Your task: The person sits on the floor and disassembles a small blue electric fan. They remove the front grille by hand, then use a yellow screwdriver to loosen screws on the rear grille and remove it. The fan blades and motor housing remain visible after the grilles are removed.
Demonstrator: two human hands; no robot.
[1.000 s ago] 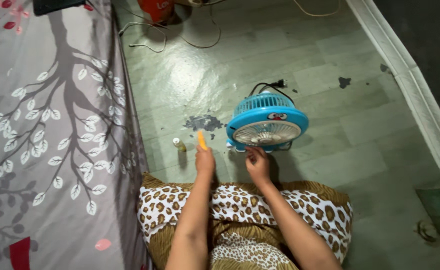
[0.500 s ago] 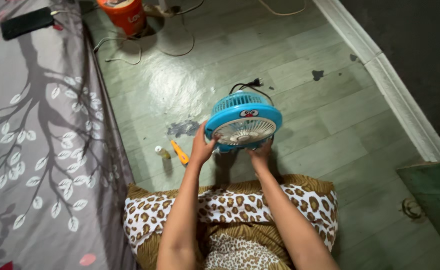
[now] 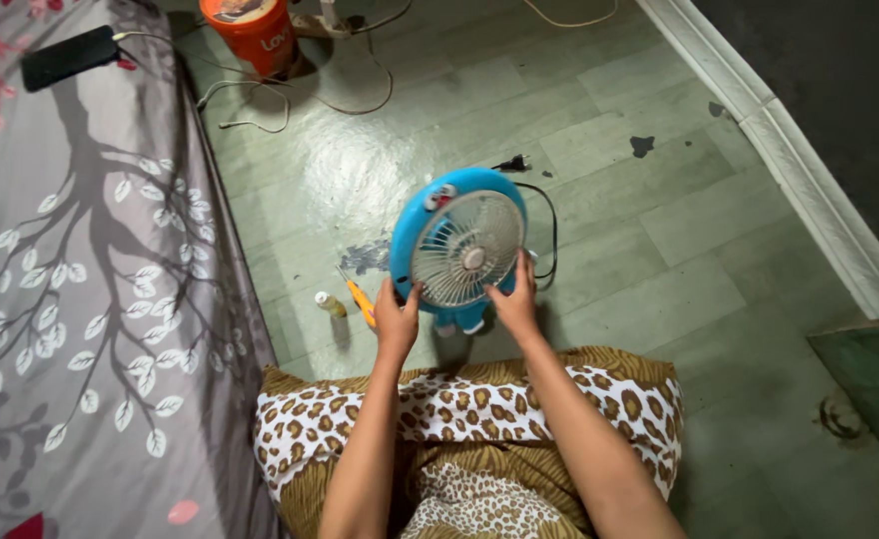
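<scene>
Both hands clasp the round blue plastic fan (image 3: 459, 250) — left hand (image 3: 396, 321) closed on its lower-left rim, right hand (image 3: 512, 299) on its lower-right. The fan stands tilted on the green floor (image 3: 659, 200); an orange-handled tool (image 3: 361, 298) lies just left of it.

Orange round tub (image 3: 247, 32): top edge of view, on the green floor, pale lid, white print on its side. Small bottle (image 3: 330, 303): upright on the floor beside the bedspread, white cap, yellowish body. Dark phone (image 3: 68, 57): screen unlit, on the bedspread, top left.
</scene>
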